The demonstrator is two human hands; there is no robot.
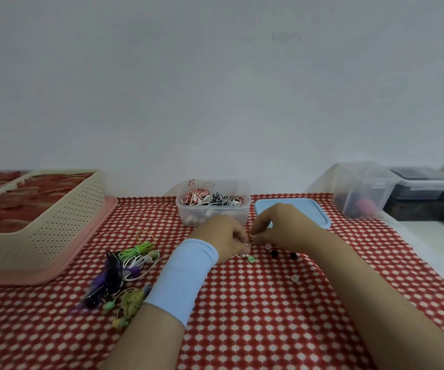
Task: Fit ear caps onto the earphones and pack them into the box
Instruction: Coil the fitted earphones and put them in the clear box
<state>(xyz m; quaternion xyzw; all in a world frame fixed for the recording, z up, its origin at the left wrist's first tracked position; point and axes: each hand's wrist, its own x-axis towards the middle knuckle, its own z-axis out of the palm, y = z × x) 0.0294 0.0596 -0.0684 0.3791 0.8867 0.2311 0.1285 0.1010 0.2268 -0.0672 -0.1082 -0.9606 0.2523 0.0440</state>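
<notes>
left hand (223,237), w/ a light blue cloth wristband (186,276), sits knuckles-up on the red-and-white patterned tablecloth (255,316). its fingers are curled down, pinching a small white earbud (246,245) at the tips. right hand (284,228) is just beside it, thumb & forefinger drawn together right at the left fingertips — too small to tell what, if anything, sits between them. a thin white wire runs out from under the left hand to a small green round earbud (251,259) lying on the cloth.

by the right hand, on the cloth: two small black ear caps (274,253), near each other but apart. a pale ear cap (268,246) sits just at the hand's edge. a second pale cap (295,278) lies nearer the camera.

behind the hands stands a clear rectangular plastic box (188,214), open, w/ coiled red/white & black/white striped earphones (212,200) inside. a light blue plastic lid (314,212) lies flat to the box's right, partly hidden by the right hand.

to the left — a loose tangled pile of green, white, purple & yellow earphones (124,271) on the cloth. beyond it, a beige perforated plastic basket (63,222) sits on a pink tray (15,279). far right, by the wall: a clear plastic container (362,188) & a dark lidded container (423,182).
</notes>
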